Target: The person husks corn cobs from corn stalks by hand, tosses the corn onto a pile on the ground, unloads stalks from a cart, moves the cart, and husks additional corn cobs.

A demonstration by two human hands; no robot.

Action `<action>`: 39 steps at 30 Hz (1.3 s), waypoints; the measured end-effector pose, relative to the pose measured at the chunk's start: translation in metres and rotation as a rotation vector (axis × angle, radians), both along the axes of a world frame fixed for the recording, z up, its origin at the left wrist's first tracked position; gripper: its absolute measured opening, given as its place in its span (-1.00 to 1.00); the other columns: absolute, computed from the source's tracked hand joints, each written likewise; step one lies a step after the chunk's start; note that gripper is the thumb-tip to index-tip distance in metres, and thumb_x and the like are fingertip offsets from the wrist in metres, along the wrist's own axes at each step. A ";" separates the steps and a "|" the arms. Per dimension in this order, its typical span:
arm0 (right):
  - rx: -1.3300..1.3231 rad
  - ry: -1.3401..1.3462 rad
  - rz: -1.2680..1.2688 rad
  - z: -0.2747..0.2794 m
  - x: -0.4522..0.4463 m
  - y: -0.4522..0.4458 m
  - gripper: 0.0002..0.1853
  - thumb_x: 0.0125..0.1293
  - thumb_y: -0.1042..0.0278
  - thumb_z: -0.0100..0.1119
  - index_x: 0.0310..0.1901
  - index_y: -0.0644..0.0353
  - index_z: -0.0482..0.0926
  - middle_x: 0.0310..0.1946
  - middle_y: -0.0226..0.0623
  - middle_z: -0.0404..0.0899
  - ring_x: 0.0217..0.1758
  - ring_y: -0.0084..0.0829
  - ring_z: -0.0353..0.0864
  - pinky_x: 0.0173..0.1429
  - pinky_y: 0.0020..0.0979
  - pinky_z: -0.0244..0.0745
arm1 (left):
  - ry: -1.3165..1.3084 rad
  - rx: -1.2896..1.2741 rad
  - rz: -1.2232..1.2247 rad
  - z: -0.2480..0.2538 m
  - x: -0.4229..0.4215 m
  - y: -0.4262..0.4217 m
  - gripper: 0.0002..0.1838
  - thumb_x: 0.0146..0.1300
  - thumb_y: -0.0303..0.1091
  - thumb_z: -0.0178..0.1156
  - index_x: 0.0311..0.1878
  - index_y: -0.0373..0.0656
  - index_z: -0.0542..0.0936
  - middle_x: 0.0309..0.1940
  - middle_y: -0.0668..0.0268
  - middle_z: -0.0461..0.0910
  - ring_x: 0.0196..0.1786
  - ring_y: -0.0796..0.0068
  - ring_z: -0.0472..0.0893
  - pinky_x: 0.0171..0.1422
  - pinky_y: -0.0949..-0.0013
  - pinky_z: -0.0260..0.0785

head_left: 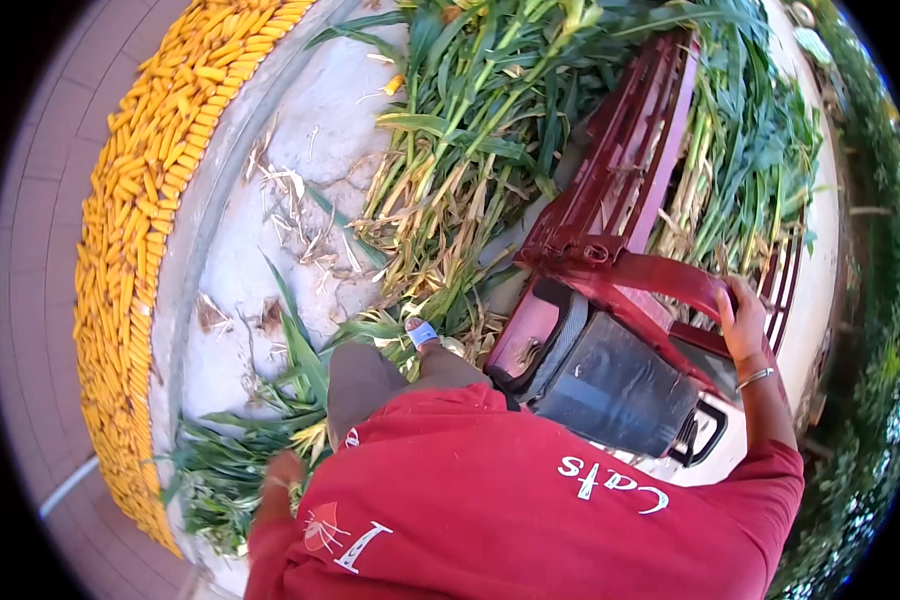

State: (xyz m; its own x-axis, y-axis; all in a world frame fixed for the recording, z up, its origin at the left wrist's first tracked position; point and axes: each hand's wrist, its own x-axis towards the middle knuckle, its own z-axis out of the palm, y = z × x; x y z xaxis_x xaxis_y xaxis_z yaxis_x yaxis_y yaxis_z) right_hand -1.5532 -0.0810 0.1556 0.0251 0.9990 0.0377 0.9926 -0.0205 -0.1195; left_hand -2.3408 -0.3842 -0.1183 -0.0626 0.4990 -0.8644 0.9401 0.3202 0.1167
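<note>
My right hand (742, 318) rests on the curved end of a dark red metal rail (670, 277), its fingers against the rail; a bracelet is round the wrist. The rail belongs to a red cart, with a black seat (615, 388) below and to the left of the hand. My left hand (284, 470) hangs low at my left side, blurred, beside green corn stalks (232, 465). Its fingers cannot be made out, nor whether it holds anything.
Cut corn stalks (460, 170) lie in a heap ahead, left of the cart. More stalks (750, 150) are in the cart bed. Yellow corn cobs (130, 270) line the left side beyond a concrete edge (185, 210). Bushes stand at the far right.
</note>
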 end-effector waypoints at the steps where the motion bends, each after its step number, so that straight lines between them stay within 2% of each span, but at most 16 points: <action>1: 0.000 -0.003 -0.024 -0.001 0.001 0.001 -0.67 0.29 0.07 0.10 -0.17 0.19 0.57 -0.34 -0.08 0.59 -0.23 -0.06 0.60 -0.12 -0.24 0.47 | 0.029 0.086 -0.137 -0.006 -0.022 0.048 -0.63 0.32 -0.20 -0.12 -0.26 -0.33 0.55 -0.22 -0.16 0.57 -0.08 -0.13 0.55 0.00 -0.05 0.36; 2: 0.003 -0.002 -0.050 -0.003 0.001 0.001 -0.68 0.30 0.07 0.09 -0.19 0.19 0.57 -0.35 -0.10 0.59 -0.24 -0.07 0.60 -0.13 -0.25 0.47 | 0.057 0.180 -0.198 -0.007 -0.040 0.102 -0.62 0.33 -0.20 -0.13 -0.26 -0.34 0.55 -0.21 -0.17 0.56 -0.07 -0.14 0.55 0.01 -0.05 0.36; 4: 0.026 0.013 -0.155 -0.003 -0.005 0.003 -0.65 0.34 0.04 0.06 -0.26 0.20 0.59 -0.38 -0.10 0.58 -0.26 -0.10 0.60 -0.15 -0.27 0.46 | -0.032 0.451 0.093 -0.008 -0.056 0.211 -0.62 0.39 -0.14 -0.11 -0.23 -0.29 0.52 -0.24 -0.13 0.55 -0.13 -0.16 0.53 0.00 -0.02 0.34; 7: 0.096 -0.030 -0.251 -0.012 -0.001 0.006 -0.57 0.35 -0.05 0.03 -0.26 0.23 0.60 -0.37 -0.08 0.58 -0.26 -0.05 0.58 -0.16 -0.28 0.45 | -0.315 0.669 0.423 0.037 0.006 0.336 -0.73 0.40 -0.24 0.00 -0.07 -0.26 0.53 -0.32 0.22 0.61 -0.24 0.47 0.59 -0.12 0.38 0.44; 10: 0.106 0.083 -0.433 -0.030 0.026 0.004 -0.54 0.38 -0.07 -0.01 -0.19 0.24 0.61 -0.36 -0.14 0.65 -0.27 -0.18 0.64 -0.13 -0.33 0.47 | -0.505 0.639 0.351 -0.008 0.033 0.401 -0.77 0.32 -0.34 0.03 -0.06 -0.24 0.54 -0.28 0.25 0.62 -0.21 0.48 0.59 -0.09 0.40 0.44; 12: 0.183 0.213 -0.593 -0.040 0.038 0.006 -0.54 0.40 -0.07 0.00 -0.17 0.24 0.63 -0.40 -0.27 0.67 -0.30 -0.51 0.62 -0.16 -0.45 0.44 | -0.501 0.557 0.205 -0.041 0.052 0.425 -0.79 0.31 -0.33 0.07 -0.10 -0.24 0.57 -0.29 0.28 0.62 -0.26 0.50 0.59 -0.15 0.43 0.47; 14: 0.227 0.263 -0.663 -0.044 0.042 0.006 -0.51 0.40 -0.09 0.00 -0.19 0.25 0.63 -0.43 -0.32 0.65 -0.33 -0.55 0.59 -0.19 -0.46 0.43 | -0.503 0.529 0.143 -0.086 0.051 0.438 -0.78 0.33 -0.29 0.07 -0.14 -0.22 0.59 -0.35 0.30 0.62 -0.30 0.51 0.59 -0.18 0.43 0.46; 15: 0.292 0.208 -0.718 -0.042 0.030 0.012 -0.51 0.39 -0.10 0.00 -0.22 0.25 0.62 -0.47 -0.32 0.63 -0.40 -0.55 0.55 -0.23 -0.44 0.42 | -0.452 0.472 0.211 -0.098 0.049 0.438 -0.66 0.34 -0.10 0.05 -0.19 -0.22 0.58 -0.43 0.17 0.62 -0.32 0.29 0.62 -0.19 0.28 0.44; 16: 0.295 0.199 -0.738 -0.038 0.024 0.015 -0.51 0.39 -0.10 0.00 -0.22 0.25 0.62 -0.47 -0.32 0.63 -0.40 -0.55 0.55 -0.23 -0.44 0.42 | -0.525 0.426 0.240 -0.144 0.028 0.433 -0.62 0.35 -0.06 0.02 -0.22 -0.24 0.56 -0.46 0.17 0.60 -0.36 0.31 0.61 -0.23 0.25 0.43; 17: 0.224 0.153 -0.800 -0.034 0.019 0.016 -0.52 0.39 -0.11 0.00 -0.22 0.24 0.62 -0.48 -0.32 0.62 -0.41 -0.54 0.54 -0.24 -0.43 0.42 | -0.393 0.318 0.104 -0.119 0.029 0.437 -0.61 0.36 -0.05 -0.01 -0.22 -0.24 0.56 -0.49 0.19 0.59 -0.40 0.35 0.60 -0.24 0.27 0.43; 19: 0.203 0.052 -0.865 -0.033 0.015 0.022 -0.55 0.39 -0.09 0.00 -0.23 0.21 0.61 -0.49 -0.28 0.61 -0.42 -0.47 0.56 -0.24 -0.40 0.43 | -0.607 0.199 0.231 -0.110 0.015 0.438 -0.67 0.31 -0.16 -0.02 -0.30 -0.24 0.57 -0.38 0.07 0.61 -0.31 0.12 0.61 -0.17 0.16 0.41; 23: 0.223 -0.024 -0.908 -0.022 -0.009 0.030 -0.55 0.37 -0.10 -0.01 -0.21 0.17 0.61 -0.40 -0.17 0.64 -0.33 -0.25 0.63 -0.19 -0.27 0.46 | -0.390 0.137 -0.442 -0.160 -0.057 0.484 -0.69 0.27 -0.16 0.00 -0.28 -0.21 0.59 -0.35 -0.01 0.60 -0.24 0.04 0.59 -0.16 0.14 0.39; 26: 0.167 -0.106 -0.947 -0.027 0.006 0.024 -0.57 0.35 -0.12 -0.05 -0.20 0.09 0.60 -0.30 -0.05 0.62 -0.19 0.00 0.60 -0.14 -0.12 0.45 | -0.217 0.113 -0.411 -0.146 -0.063 0.529 -0.69 0.28 -0.16 0.02 -0.30 -0.22 0.60 -0.37 0.05 0.61 -0.30 0.19 0.61 -0.21 0.18 0.41; 28: 0.155 -0.072 -0.966 -0.024 0.004 0.024 -0.57 0.35 -0.11 -0.07 -0.19 0.08 0.60 -0.29 -0.05 0.62 -0.18 0.00 0.59 -0.14 -0.12 0.46 | -0.363 0.144 -0.005 -0.135 -0.051 0.558 -0.76 0.26 -0.25 0.05 -0.28 -0.24 0.59 -0.39 0.17 0.61 -0.37 0.37 0.59 -0.28 0.28 0.43; 31: 0.181 -0.035 -0.967 -0.021 0.000 0.025 -0.58 0.36 -0.07 -0.08 -0.20 0.12 0.59 -0.29 -0.05 0.61 -0.16 -0.02 0.59 -0.11 -0.16 0.45 | -0.429 0.142 0.291 -0.140 -0.027 0.589 -0.82 0.24 -0.34 0.09 -0.24 -0.27 0.57 -0.42 0.29 0.59 -0.41 0.52 0.55 -0.33 0.40 0.43; 39: 0.259 -0.019 -0.959 -0.021 -0.002 0.024 -0.63 0.32 0.01 -0.03 -0.23 0.17 0.57 -0.32 0.02 0.57 -0.20 0.01 0.57 -0.12 -0.16 0.44 | -0.605 0.165 0.037 -0.158 0.028 0.605 -0.83 0.26 -0.38 0.04 -0.26 -0.26 0.56 -0.44 0.25 0.58 -0.40 0.41 0.56 -0.29 0.35 0.45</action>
